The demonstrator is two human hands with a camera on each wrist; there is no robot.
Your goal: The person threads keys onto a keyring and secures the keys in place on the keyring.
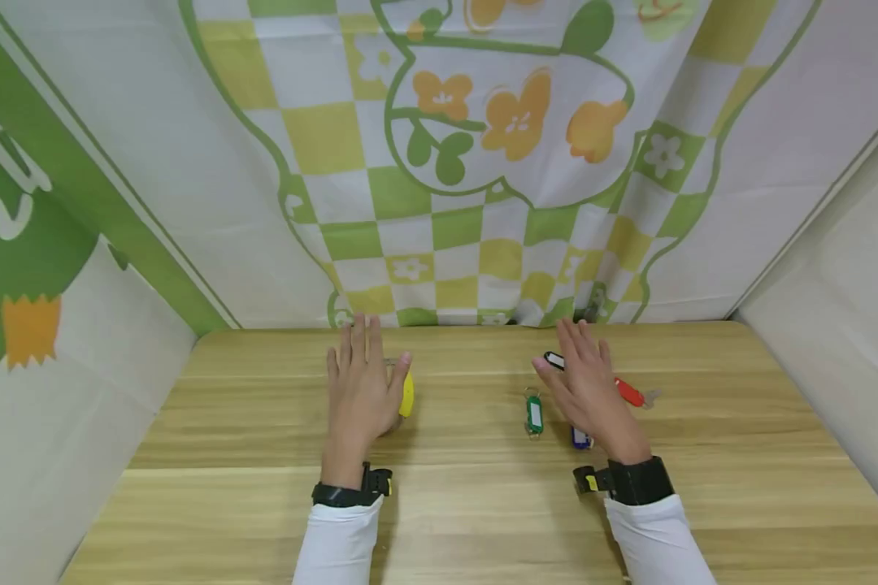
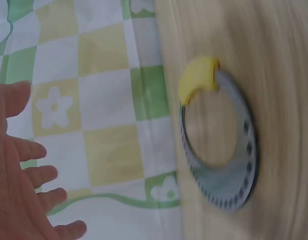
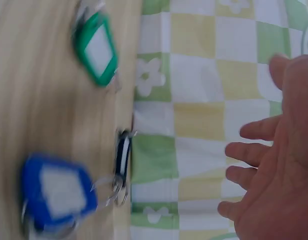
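Note:
My left hand (image 1: 362, 398), palm down with straight fingers, hovers over a flat grey ring (image 2: 229, 182) with a yellow section (image 1: 407, 396). Most of that ring is hidden under the hand in the head view. Over several key tags, my right hand (image 1: 588, 394) is held out flat and grips nothing. A green key tag (image 1: 534, 414) lies to its left, and a blue key tag (image 1: 581, 439) shows partly below the palm. Past the thumb is a black key tag (image 1: 554, 360). A red key tag (image 1: 629, 392) with a key (image 1: 653, 397) lies to the right.
The wooden table (image 1: 468, 504) ends at a checked, flowered cloth (image 1: 402, 244) hanging along its back edge. White panels stand at the left (image 1: 95, 422) and right (image 1: 834, 349). A black strap with a small device circles each wrist.

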